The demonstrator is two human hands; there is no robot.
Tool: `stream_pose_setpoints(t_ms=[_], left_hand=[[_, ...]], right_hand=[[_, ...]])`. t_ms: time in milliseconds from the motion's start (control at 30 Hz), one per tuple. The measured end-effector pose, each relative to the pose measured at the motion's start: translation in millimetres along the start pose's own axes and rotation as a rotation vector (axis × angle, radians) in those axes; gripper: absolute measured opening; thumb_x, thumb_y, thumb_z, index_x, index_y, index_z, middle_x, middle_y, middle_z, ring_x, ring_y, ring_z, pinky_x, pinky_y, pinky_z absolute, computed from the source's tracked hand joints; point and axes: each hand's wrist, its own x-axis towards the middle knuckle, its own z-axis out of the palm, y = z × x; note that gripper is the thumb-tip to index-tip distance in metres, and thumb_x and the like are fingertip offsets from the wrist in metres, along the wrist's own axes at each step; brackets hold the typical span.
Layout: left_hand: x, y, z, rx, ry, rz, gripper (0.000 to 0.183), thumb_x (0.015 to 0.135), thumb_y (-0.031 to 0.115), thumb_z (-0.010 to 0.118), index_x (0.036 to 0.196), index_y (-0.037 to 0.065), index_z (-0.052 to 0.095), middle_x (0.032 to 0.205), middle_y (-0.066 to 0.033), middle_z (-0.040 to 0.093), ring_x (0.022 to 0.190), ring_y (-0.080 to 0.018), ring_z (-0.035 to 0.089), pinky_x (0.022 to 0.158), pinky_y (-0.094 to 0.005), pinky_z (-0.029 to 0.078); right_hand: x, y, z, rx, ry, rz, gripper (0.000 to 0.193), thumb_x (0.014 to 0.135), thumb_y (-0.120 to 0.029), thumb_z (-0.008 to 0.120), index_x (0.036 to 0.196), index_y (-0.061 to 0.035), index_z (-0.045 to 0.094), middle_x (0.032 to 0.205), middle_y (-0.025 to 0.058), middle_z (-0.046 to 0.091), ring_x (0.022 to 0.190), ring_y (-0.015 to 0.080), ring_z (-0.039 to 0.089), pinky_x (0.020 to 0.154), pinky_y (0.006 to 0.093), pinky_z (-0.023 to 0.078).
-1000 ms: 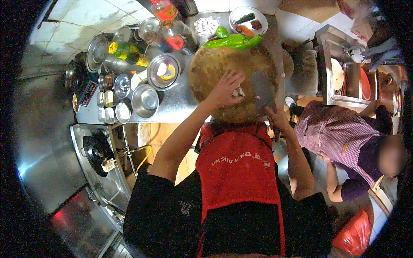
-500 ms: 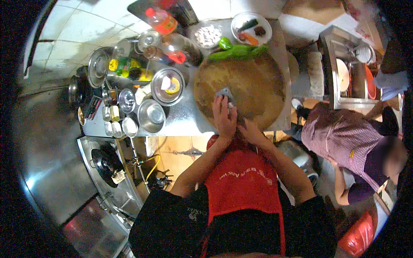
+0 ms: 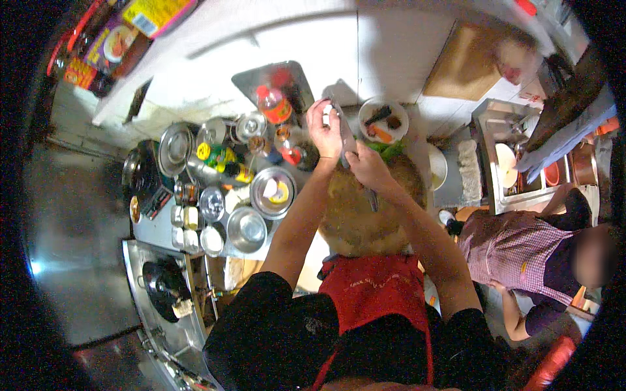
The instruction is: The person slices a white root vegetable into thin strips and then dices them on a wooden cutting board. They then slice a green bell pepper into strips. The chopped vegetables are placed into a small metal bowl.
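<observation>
My right hand (image 3: 370, 168) grips the handle of a cleaver (image 3: 347, 138), whose grey blade is tilted and raised over the far part of the round wooden chopping board (image 3: 365, 225). Against the blade's far end, my left hand (image 3: 323, 133) is cupped with curled fingers. Something white (image 3: 327, 115) shows between those fingers and the blade, too small to name for sure. Green peppers (image 3: 392, 151) lie at the board's far edge, partly behind my right hand. Behind them stands a white plate (image 3: 366, 135) with an orange strip and dark pieces.
Left of the board are metal bowls (image 3: 247, 229), a basin (image 3: 293, 190), bottles (image 3: 225, 159) and a red-capped bottle (image 3: 274, 107). A wok (image 3: 163, 287) sits lower left. At right are a sink (image 3: 488, 133) and a co-worker in a checked apron (image 3: 502, 244).
Both hands have moved up and away from me, lifting the cleaver off the middle of the board. The view has tilted up, showing more wall and packages. The bowl of white pieces is now hidden.
</observation>
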Motion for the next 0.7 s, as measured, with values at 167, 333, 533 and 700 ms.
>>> stream_pose_setpoints(t_ms=[167, 333, 533, 700], left_hand=[[-0.4, -110.5, 20.6, 0.472, -0.354, -0.16, 0.01, 0.08, 0.011, 0.068, 0.09, 0.008, 0.067, 0.094, -0.0115, 0.063, 0.098, -0.0331, 0.06, 0.092, -0.0459, 0.047], [-17.4, -145.4, 19.8, 0.319, -0.304, -0.016, 0.009, 0.08, 0.01, 0.072, 0.089, 0.01, 0.07, 0.092, -0.0118, 0.071, 0.097, -0.0329, 0.062, 0.094, -0.0473, 0.046], [-15.1, -91.3, 3.6, 0.408, -0.355, -0.016, 0.027, 0.085, 0.006, 0.071, 0.112, 0.005, 0.069, 0.101, -0.0128, 0.068, 0.104, -0.0351, 0.062, 0.102, -0.0426, 0.045], [-29.1, -44.5, -16.2, 0.212, -0.522, -0.3, 0.034, 0.084, 0.001, 0.069, 0.117, 0.004, 0.068, 0.126, -0.0168, 0.06, 0.117, -0.037, 0.057, 0.103, -0.0447, 0.046]], right_hand=[[3.7, 33.4, -15.4, 0.08, 0.066, 0.19, 0.04, 0.097, -0.031, 0.061, 0.119, 0.0018, 0.057, 0.103, 0.0304, 0.067, 0.098, 0.0469, 0.065, 0.083, 0.0539, 0.052], [-108.4, 77.6, -52.6, -0.182, 0.373, 0.059, 0.032, 0.098, -0.026, 0.059, 0.116, 0.0005, 0.06, 0.078, 0.016, 0.065, 0.07, 0.0241, 0.065, 0.063, 0.0403, 0.051], [-229.9, 105.6, -69.5, -0.392, 0.184, 0.411, 0.037, 0.098, -0.027, 0.062, 0.124, 0.0, 0.062, 0.091, 0.0239, 0.07, 0.079, 0.0402, 0.068, 0.069, 0.0464, 0.052], [-271.6, 107.2, -61.5, -0.613, -0.032, 0.233, 0.048, 0.091, -0.018, 0.066, 0.138, -0.0087, 0.058, 0.105, 0.0214, 0.064, 0.089, 0.0408, 0.065, 0.073, 0.0488, 0.054]])
